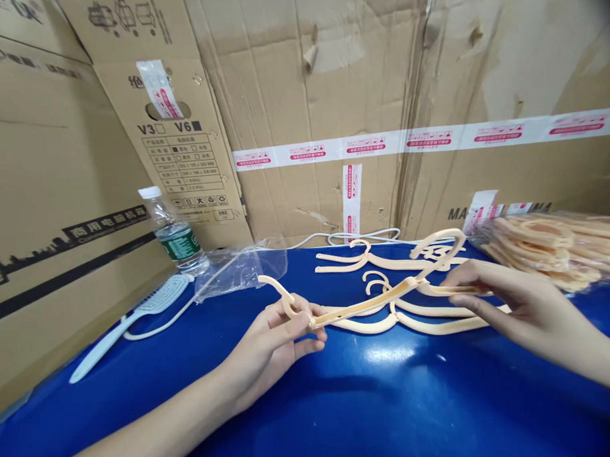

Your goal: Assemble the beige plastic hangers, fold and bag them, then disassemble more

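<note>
A beige plastic clothes hanger (370,301) is held up in the air between my two hands, tilted with its right side higher. My left hand (271,339) pinches its left end at a joint, where a short curved piece sticks up to the left. Closed on the hanger's right arm is my right hand (520,307), to the right of the big hook (448,240). Behind and below, more beige hangers (366,328) lie on the blue table (341,414), partly covered by the held one. Another hanger (396,262) lies farther back, beside small beige pieces (438,252).
Beige hangers in clear plastic (550,243) lie at the right. To the left are a pale blue hairbrush (160,303), a water bottle (180,243) and a crumpled clear bag (236,271). A white cable (310,239) runs along the back, before cardboard boxes (290,96).
</note>
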Motion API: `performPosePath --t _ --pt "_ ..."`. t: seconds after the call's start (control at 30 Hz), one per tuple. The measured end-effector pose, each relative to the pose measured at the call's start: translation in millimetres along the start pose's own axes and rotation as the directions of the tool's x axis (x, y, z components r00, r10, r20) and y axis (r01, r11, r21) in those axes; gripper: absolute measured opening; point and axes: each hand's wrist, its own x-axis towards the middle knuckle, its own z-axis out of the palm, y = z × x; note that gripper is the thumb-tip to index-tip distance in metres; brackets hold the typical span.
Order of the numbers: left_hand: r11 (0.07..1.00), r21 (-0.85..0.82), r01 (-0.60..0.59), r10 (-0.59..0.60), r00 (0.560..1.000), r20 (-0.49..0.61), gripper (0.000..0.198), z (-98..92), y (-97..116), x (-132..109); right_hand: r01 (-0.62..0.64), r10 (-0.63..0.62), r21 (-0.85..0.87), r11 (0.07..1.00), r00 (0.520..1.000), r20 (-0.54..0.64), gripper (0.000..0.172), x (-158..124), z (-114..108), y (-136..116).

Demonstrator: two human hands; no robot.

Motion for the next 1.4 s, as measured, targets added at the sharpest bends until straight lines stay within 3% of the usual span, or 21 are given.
performPosePath --t 0.33,0.8,1.17,1.4 --pt "1.0 -0.003 0.012 -0.012 1.0 -0.007 0.011 -2.8 -2 3 0.056 -0.059 -0.048 0.997 0.997 -0.056 0.006 -1 0 -8" --pt "0.996 0.086 -0.033 0.052 0.972 -0.227 0.034 -5.8 -8 4 0.062 -0.062 -0.033 0.998 0.998 0.009 0.007 -3 11 -25" --pt "1.0 -0.008 -0.009 0.008 0.977 -0.215 0.019 -4.5 -2 6 0.087 -0.103 -0.178 0.98 0.991 -0.082 0.006 -4 4 -21" --pt "1.0 -0.026 0.008 -0.013 0.979 -0.202 0.017 -4.4 -1 4 0.097 -0.113 -0.208 0.973 0.991 -0.07 0.007 -6 5 -20"
